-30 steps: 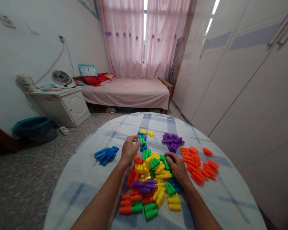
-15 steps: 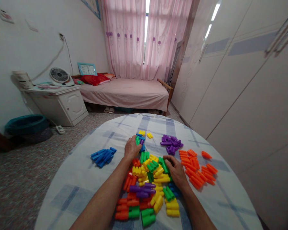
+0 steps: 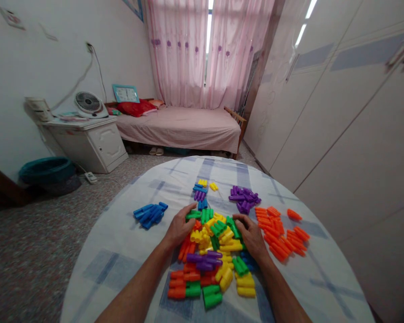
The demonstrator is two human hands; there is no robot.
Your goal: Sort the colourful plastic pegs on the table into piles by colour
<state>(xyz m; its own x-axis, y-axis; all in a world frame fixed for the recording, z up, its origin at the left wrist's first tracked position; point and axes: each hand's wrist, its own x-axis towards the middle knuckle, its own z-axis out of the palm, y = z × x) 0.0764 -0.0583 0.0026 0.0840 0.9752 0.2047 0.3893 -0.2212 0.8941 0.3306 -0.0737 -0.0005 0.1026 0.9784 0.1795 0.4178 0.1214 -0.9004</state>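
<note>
A pile of plastic building blocks made of joined tubes lies before me, with yellow blocks (image 3: 231, 246), red blocks (image 3: 179, 283) and a purple block (image 3: 204, 259) among them. At the pile's far left edge, my left hand (image 3: 180, 229) has a green block (image 3: 192, 215) between thumb and fingers. My right hand (image 3: 252, 237) rests at the pile's right side, fingers loosely curved and touching another green block (image 3: 234, 227). Just beyond my left hand stand blue blocks (image 3: 202, 204) and a small purple block (image 3: 199, 196) in a row.
Sorted heaps lie around: blue pieces (image 3: 150, 215) left, purple pieces (image 3: 245, 199) far right, orange pieces (image 3: 276, 237) right. Small yellow pieces (image 3: 213, 186) sit at the back. The round table has a checked cloth (image 3: 101, 269). A bed (image 3: 182, 128) and wardrobe (image 3: 350, 134) stand beyond.
My left hand has drawn back toward me and left with the green block, uncovering the small purple block. My right hand stays at the pile. The view has shifted slightly.
</note>
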